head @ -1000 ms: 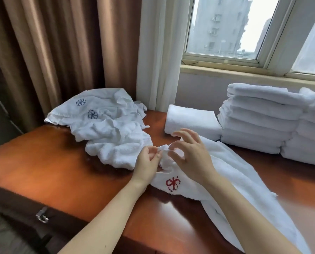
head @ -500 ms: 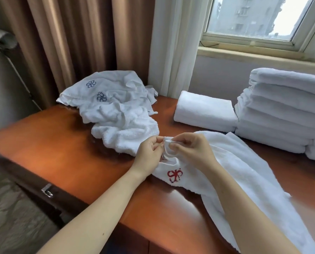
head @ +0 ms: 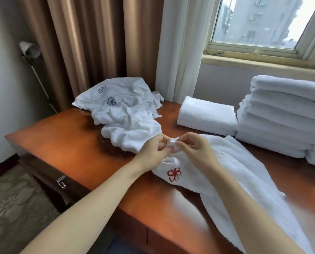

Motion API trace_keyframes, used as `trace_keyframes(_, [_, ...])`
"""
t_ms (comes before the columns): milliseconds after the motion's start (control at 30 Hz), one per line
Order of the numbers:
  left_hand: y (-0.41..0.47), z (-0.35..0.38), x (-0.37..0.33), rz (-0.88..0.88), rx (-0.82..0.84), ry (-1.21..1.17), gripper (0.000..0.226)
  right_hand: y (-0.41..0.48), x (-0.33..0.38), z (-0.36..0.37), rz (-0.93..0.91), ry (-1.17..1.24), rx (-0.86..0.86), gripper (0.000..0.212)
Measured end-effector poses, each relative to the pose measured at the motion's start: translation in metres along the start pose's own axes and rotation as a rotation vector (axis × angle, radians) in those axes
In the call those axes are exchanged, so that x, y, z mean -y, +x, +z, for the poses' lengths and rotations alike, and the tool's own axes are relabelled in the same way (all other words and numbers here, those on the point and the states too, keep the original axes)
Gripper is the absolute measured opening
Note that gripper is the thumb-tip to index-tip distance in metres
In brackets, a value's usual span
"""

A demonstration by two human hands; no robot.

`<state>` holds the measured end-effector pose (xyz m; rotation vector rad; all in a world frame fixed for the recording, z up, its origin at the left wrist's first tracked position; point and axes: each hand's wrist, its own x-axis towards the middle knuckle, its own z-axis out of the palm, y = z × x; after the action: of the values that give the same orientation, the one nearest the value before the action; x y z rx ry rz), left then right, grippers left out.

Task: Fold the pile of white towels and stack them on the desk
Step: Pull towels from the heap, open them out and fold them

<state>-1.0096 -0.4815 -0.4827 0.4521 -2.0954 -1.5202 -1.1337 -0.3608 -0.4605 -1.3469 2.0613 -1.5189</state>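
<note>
1. The left hand (head: 151, 153) reaches in from the lower left, its bare forearm angled up across the near edge of the desk (head: 65, 140); the fingers are curled, with thumb and forefinger pinching a bunched corner (head: 173, 143) of the white towel (head: 241, 173)
2. The right hand (head: 195, 149) comes in from the lower right, back of the hand up, fingers curled and pinching the same corner from the other side, so the fingertips of both hands nearly meet
3. The towel trails from the fingers under the right forearm and over the desk's near edge; its red emblem (head: 174, 174) sits just below the fingers
4. The pile of unfolded towels (head: 127, 118) lies just beyond the left knuckles
5. A single folded towel (head: 208, 116) lies beyond the right fingers, and the tall folded stack (head: 285, 116) stands well to their right
</note>
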Motion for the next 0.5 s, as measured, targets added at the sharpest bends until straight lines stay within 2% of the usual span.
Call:
trace_keyframes(100, [0.003,-0.009,-0.02,0.08,0.035,0.115,0.005,0.002,0.011,-0.01,-0.097,-0.151,-0.03,0.007])
trace_keyframes(200, [0.008,-0.018,-0.052,0.171,0.05,0.055,0.015,0.01,0.035,-0.028,-0.222,-0.389,-0.1,0.018])
trace_keyframes(267, [0.013,-0.026,-0.076,0.197,0.076,-0.028,0.014,0.016,0.059,-0.041,-0.359,-0.462,-0.135,0.03])
trace_keyframes(333, [0.017,-0.032,-0.101,0.238,0.099,-0.084,0.014,0.02,0.085,-0.05,-0.434,-0.473,-0.117,0.041])
trace_keyframes(400, [0.02,-0.034,-0.124,0.281,0.106,-0.125,0.016,0.022,0.109,-0.057,-0.422,-0.403,-0.071,0.049])
trace_keyframes(500, [0.023,-0.032,-0.15,0.325,0.101,-0.205,0.019,0.021,0.134,-0.067,-0.325,-0.25,-0.048,0.04])
